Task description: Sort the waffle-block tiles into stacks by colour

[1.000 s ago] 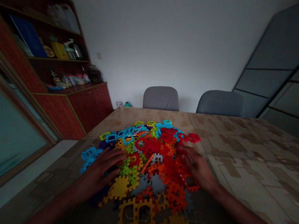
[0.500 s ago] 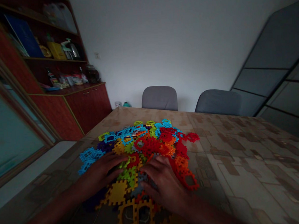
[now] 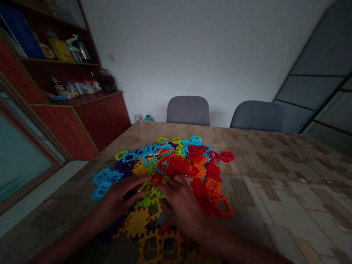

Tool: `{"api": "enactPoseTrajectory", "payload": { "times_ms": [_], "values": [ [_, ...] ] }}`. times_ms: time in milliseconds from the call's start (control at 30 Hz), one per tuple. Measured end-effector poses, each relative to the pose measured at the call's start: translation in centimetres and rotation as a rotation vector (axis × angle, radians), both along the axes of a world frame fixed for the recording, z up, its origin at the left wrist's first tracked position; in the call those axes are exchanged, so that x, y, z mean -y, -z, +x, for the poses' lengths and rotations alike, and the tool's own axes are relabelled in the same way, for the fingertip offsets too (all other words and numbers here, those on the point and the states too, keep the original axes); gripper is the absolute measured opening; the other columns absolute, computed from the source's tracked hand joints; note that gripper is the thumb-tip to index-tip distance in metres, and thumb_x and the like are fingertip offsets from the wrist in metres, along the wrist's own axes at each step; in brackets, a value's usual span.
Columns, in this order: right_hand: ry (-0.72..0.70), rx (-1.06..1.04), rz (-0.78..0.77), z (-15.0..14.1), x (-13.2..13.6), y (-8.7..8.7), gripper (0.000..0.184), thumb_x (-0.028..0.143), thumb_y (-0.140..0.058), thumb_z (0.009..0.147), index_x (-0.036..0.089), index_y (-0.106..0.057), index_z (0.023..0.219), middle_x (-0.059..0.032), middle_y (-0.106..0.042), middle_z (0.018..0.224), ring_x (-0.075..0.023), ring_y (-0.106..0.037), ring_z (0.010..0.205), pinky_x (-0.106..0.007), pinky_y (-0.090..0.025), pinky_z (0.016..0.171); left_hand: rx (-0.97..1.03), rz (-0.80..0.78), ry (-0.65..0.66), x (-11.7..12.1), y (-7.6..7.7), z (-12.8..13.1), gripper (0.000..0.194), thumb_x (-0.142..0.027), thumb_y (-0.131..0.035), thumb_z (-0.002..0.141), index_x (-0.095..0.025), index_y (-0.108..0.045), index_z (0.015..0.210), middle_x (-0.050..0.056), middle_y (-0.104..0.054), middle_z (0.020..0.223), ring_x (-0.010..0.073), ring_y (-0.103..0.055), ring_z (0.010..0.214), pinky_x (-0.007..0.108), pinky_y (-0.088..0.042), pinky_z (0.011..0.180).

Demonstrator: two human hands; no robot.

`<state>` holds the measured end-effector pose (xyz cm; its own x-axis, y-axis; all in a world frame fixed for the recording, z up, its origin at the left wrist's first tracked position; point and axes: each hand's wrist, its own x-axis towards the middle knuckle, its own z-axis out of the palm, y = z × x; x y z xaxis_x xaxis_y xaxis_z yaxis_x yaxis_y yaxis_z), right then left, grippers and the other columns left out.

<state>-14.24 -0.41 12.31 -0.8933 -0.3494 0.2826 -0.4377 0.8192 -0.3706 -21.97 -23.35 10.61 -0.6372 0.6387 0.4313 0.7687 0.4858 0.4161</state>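
Note:
A heap of toothed plastic interlocking building tiles in several colours lies on the table. My left hand (image 3: pixel 119 197) reaches in from the left, its fingers and thumb on either side of a lime-green interlocking tile (image 3: pixel 144 186). Close by on the right, my right hand (image 3: pixel 180 203) is bent over the middle of the heap with its fingers curled down; what they grip, if anything, is hidden. A red tile (image 3: pixel 156 181) lies between the two hands. Nearer me are a solid yellow tile (image 3: pixel 138 222) and joined yellow frame tiles (image 3: pixel 160 249).
Light-blue tiles (image 3: pixel 104 182) lie left of the heap, and orange frame tiles (image 3: pixel 222 206) on its right side. The patterned table (image 3: pixel 271 174) extends to the right. Beyond it stand two grey chairs (image 3: pixel 188 110). A red-brown cabinet (image 3: pixel 102 123) is at the left.
My right hand has shifted left and a little away from me, closer to my left hand. Lime-green tiles between the hands have moved slightly. The view has tilted down a little.

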Motion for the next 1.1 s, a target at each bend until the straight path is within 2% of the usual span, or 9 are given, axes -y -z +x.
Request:
{"api": "enactPoseTrajectory", "payload": {
  "times_ms": [100, 233, 433, 633, 767, 867, 967, 1033, 1100],
  "values": [
    [-0.011, -0.033, -0.064, 0.4, -1.6, -0.4, 0.018, 0.014, -0.067, 0.091, 0.020, -0.070, 0.108, -0.0055, -0.073, 0.099, -0.0246, -0.060, 0.099, -0.041, -0.039, 0.093, -0.011, 0.007, 0.009, -0.1, 0.1, 0.2, 0.042, -0.058, -0.051, 0.102, -0.030, -0.066, 0.130, 0.004, -0.074, 0.127, 0.0241, -0.071, 0.113, 0.038, -0.058, 0.098],
    [-0.013, -0.115, -0.276, 2.0, -4.8, -0.3, 0.022, 0.013, -0.073, 0.088, 0.022, -0.070, 0.109, -0.0029, -0.075, 0.099, -0.0225, -0.065, 0.095, -0.041, -0.040, 0.094, -0.029, 0.022, -0.004, -0.1, -0.2, 0.8, 0.042, -0.057, -0.053, 0.101, -0.034, -0.061, 0.136, 0.003, -0.068, 0.136, 0.0265, -0.066, 0.122, 0.044, -0.053, 0.105],
    [0.103, -0.142, -0.396, 7.3, -11.5, 0.1, 0.016, 0.023, -0.068, 0.094, 0.028, -0.071, 0.109, -0.0017, -0.077, 0.095, -0.0228, -0.069, 0.088, -0.039, -0.049, 0.084, -0.153, 0.034, 0.097, -1.0, -1.6, 3.3, 0.044, -0.051, -0.051, 0.104, -0.048, -0.045, 0.148, -0.002, -0.063, 0.142, 0.0282, -0.063, 0.126, 0.045, -0.056, 0.104],
    [0.378, -0.102, -0.422, 13.6, -20.0, 1.3, 0.015, 0.036, -0.071, 0.089, 0.030, -0.075, 0.102, -0.0027, -0.077, 0.094, -0.0222, -0.073, 0.085, -0.033, -0.060, 0.077, -0.294, -0.032, 0.347, -4.4, -3.9, 8.2, 0.051, -0.038, -0.047, 0.108, -0.044, -0.031, 0.156, -0.003, -0.071, 0.131, 0.0210, -0.061, 0.129, 0.040, -0.050, 0.112],
    [0.472, 0.006, -0.360, 16.4, -24.7, 2.7, 0.022, 0.045, -0.071, 0.086, 0.029, -0.078, 0.100, -0.0060, -0.079, 0.096, -0.0264, -0.076, 0.087, -0.035, -0.064, 0.073, -0.311, -0.053, 0.511, -8.3, -5.2, 10.8, 0.037, -0.032, -0.050, 0.108, -0.033, -0.051, 0.144, -0.004, -0.070, 0.132, 0.0159, -0.046, 0.142, 0.035, -0.031, 0.124],
    [0.472, 0.071, -0.291, 17.4, -26.9, 3.7, 0.021, 0.044, -0.067, 0.087, 0.030, -0.078, 0.099, -0.0070, -0.080, 0.097, -0.0272, -0.077, 0.086, -0.038, -0.065, 0.076, -0.232, -0.134, 0.656, -12.4, -3.4, 12.4, 0.025, -0.035, -0.053, 0.107, -0.030, -0.063, 0.130, -0.006, -0.071, 0.129, 0.0129, -0.043, 0.143, 0.030, -0.024, 0.126],
    [0.479, 0.079, -0.201, 18.0, -27.7, 3.4, 0.020, 0.044, -0.065, 0.088, 0.030, -0.078, 0.096, -0.0070, -0.080, 0.096, -0.0276, -0.077, 0.084, -0.040, -0.065, 0.076, -0.305, -0.017, 0.839, -16.9, 1.2, 14.0, 0.018, -0.029, -0.050, 0.109, -0.025, -0.065, 0.119, -0.012, -0.075, 0.117, 0.0070, -0.049, 0.136, 0.038, -0.005, 0.129],
    [0.499, 0.012, -0.126, 18.5, -27.3, 1.9, 0.024, 0.051, -0.066, 0.086, 0.032, -0.078, 0.094, -0.0072, -0.080, 0.095, -0.0290, -0.077, 0.082, -0.043, -0.065, 0.074, -0.399, 0.060, 0.840, -19.5, 3.9, 15.0, 0.021, -0.030, -0.046, 0.110, -0.026, -0.067, 0.112, -0.012, -0.077, 0.113, 0.0080, -0.052, 0.133, 0.045, -0.004, 0.129],
    [0.551, -0.101, -0.085, 19.3, -26.3, -0.6, 0.032, 0.059, -0.065, 0.085, 0.035, -0.077, 0.102, -0.0079, -0.079, 0.101, -0.0312, -0.076, 0.086, -0.046, -0.064, 0.074, -0.424, 0.011, 0.865, -21.2, 5.4, 15.8, 0.020, -0.031, -0.047, 0.109, -0.030, -0.067, 0.113, -0.012, -0.076, 0.114, 0.0105, -0.054, 0.131, 0.050, -0.015, 0.128]
  ]
}}
